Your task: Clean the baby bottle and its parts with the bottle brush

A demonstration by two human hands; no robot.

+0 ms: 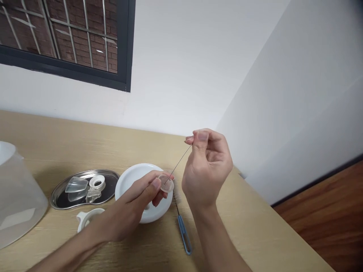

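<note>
At the left we see a tall frosted translucent plastic container (22,192), then an oval stainless-steel tray (58,201) bearing a white plastic ring (97,182) and clear curved plastic pieces (76,185). In front of it sits a white plastic part with a side tab (82,219), partly hidden by the forearm. Over a round white bowl (121,183), our left hand (141,192) has its grip narrowed on a small clear cup-shaped piece (166,184); our right hand (210,162), higher up, pinches a thin twisted metal wire (181,159) slanting down to that piece, though we cannot tell how far in its tip goes. Between our hands, a blue-handled wire brush (183,234) lies below. We judge that a loose thumb could drop the slick piece into the bowl, and too hard a push could bend the wire or jab our fingers. The pale wood-grain worktop (255,226) runs beneath a dark-framed window (124,45) with metal bars, white walls (181,56), and, far right, a brown wooden panel (334,207).
</note>
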